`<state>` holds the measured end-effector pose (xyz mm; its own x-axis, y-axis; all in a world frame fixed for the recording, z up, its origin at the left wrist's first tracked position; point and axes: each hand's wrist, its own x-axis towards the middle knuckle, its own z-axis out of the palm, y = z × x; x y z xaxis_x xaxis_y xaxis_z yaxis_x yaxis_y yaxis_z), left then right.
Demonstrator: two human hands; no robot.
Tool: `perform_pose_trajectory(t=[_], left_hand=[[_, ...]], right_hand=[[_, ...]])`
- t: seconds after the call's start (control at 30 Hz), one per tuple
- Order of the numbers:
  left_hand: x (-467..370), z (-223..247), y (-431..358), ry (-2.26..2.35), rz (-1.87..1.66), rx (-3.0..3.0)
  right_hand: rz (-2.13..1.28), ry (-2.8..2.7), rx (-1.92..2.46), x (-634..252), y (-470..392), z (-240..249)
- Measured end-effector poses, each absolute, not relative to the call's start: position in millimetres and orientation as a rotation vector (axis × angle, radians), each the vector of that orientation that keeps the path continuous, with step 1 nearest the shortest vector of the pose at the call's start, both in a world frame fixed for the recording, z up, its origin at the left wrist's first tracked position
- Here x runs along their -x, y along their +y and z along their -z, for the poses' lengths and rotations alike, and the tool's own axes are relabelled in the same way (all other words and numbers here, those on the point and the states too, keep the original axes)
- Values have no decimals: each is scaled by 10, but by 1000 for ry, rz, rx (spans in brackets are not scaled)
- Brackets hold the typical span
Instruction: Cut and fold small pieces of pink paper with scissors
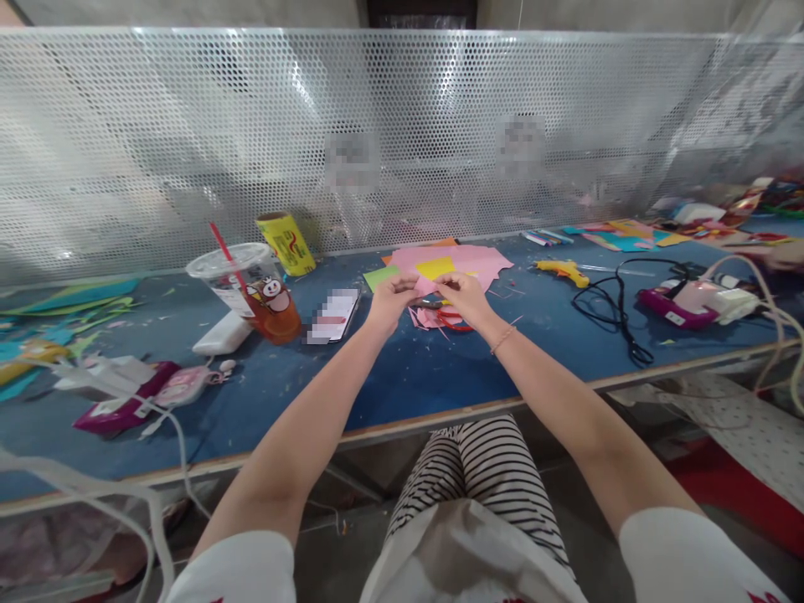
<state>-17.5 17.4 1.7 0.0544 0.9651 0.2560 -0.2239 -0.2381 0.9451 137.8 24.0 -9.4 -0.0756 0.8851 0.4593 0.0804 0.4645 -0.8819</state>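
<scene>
A small piece of pink paper (pixel 425 287) is pinched between my two hands above the blue table. My left hand (pixel 392 300) grips its left side, and my right hand (pixel 468 295) has the right side between thumb and fingers. Just below lie red-handled scissors (pixel 457 322), partly hidden by the hands, among pink paper scraps (pixel 428 318). Behind my hands a large pink sheet (pixel 481 261) is spread out, with a yellow piece of paper (pixel 435 267) on top and a green piece (pixel 380 277) at its left.
Left of my hands are a phone (pixel 335 316), a cup of drink with a red straw (pixel 267 306), and a yellow tube (pixel 286 243). To the right lie a yellow glue gun (pixel 562 271), a black cable (pixel 619 314) and a purple power strip (pixel 675 311). A perforated metal screen (pixel 414 109) stands behind.
</scene>
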Motion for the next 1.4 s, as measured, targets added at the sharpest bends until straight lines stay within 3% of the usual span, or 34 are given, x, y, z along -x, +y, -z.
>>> perform_pose_trajectory(t=[0.3, 1.0, 1.4], left_hand=[[189, -42, 155, 899, -1390, -1278], [147, 2, 153, 1002, -1495, -1449], [107, -103, 17, 956, -1458, -1216]], right_hand=[[-777, -1520, 899, -1370, 244, 92], [-159, -1771, 773, -1296, 144, 141], [195, -1999, 791, -1331, -26, 48]])
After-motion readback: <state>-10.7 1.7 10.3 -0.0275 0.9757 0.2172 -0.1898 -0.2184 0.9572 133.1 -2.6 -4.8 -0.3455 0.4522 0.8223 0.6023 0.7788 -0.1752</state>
